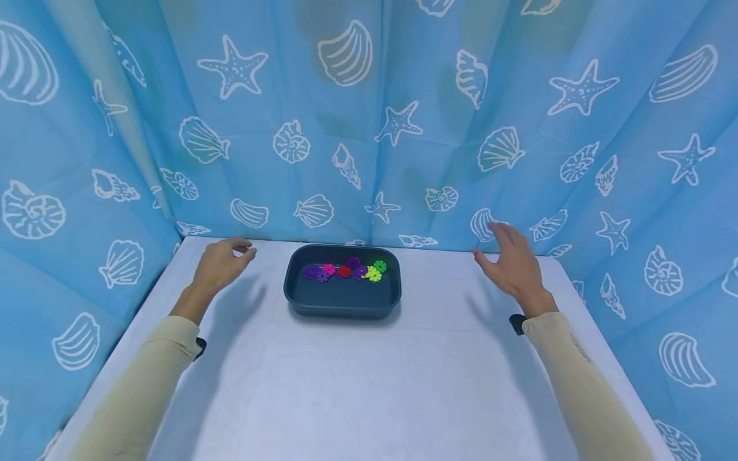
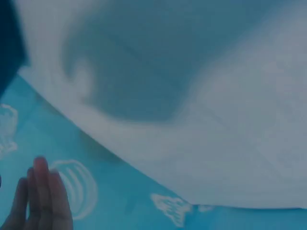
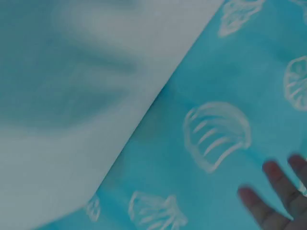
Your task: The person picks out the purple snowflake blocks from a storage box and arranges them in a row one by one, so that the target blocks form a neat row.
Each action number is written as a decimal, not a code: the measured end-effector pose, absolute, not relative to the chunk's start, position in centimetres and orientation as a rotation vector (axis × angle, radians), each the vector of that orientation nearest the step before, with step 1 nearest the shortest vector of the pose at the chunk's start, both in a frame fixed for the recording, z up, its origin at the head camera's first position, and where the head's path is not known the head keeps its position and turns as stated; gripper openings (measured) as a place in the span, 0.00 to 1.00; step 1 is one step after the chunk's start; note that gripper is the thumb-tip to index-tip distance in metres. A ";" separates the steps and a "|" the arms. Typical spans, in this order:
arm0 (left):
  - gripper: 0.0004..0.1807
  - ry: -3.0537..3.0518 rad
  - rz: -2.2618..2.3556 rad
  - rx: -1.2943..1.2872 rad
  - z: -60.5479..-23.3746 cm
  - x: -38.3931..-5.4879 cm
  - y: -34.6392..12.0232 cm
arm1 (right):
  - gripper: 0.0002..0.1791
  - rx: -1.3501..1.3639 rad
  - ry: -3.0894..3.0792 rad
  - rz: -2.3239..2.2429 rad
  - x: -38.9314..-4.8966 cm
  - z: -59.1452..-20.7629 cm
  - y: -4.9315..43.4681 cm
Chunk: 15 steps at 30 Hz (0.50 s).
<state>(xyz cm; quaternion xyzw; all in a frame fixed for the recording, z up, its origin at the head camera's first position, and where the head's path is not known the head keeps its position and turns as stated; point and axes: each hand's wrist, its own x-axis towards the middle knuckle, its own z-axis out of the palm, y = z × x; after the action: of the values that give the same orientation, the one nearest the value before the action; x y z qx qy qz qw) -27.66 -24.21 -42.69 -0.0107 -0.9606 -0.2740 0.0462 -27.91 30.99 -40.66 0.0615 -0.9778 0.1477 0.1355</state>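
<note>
Blue curtain, printed with white shells and starfish: hangs beyond both hands and continues down the outer side of each. White table: extends below both hands, its far edge close to the fingertips in the head view; a shadow falls on it under each arm.

Beige sleeves: one behind each hand, covering the forearm.

Dark blue-grey tray: rests upright on the table between the hands, to the right of the left and to the left of the right. It lies nearer the left hand; neither hand touches it.

Left hand: released, raised above the table, fingers slightly bent and close together, thumb apart. Right hand: released, also raised, fingers extended and spread, thumb pointing towards the tray side.

Black wristbands: one at each wrist, just behind the hand, partly covered by the cuff.

Small notched discs: grouped inside the tray, towards the side farther from the person, several overlapping. Purple pieces lie nearest the left hand, with more near the middle; pink and red follow; yellow and green lie nearest the right hand. Exact count cannot be determined.
</note>
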 end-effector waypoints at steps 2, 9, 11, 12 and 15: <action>0.27 -2.958 -1.009 0.025 -42.5 -27.8 -22.6 | 0.35 0.197 -2.800 0.566 -28.1 -40.4 29.7; 0.28 -3.037 -1.219 0.062 -43.7 -28.2 -18.9 | 0.27 0.406 -2.802 0.761 -29.4 -40.4 23.9; 0.27 -3.012 -1.254 0.044 -44.3 -28.1 -18.4 | 0.27 0.473 -2.821 0.779 -29.7 -40.5 22.3; 0.27 -2.987 -1.281 0.038 -44.6 -28.1 -18.2 | 0.27 0.507 -2.829 0.791 -29.9 -40.5 21.5; 0.26 -2.906 -1.324 0.029 -45.4 -28.1 -18.0 | 0.26 0.614 -2.838 0.817 -30.5 -40.5 19.3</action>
<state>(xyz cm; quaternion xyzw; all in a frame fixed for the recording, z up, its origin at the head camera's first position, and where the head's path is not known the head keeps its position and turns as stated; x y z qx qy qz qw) -28.14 -18.02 -45.45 0.0090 -0.9096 -0.4145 -0.0258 -30.51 19.29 -40.51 0.2031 -0.9390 0.2703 0.0628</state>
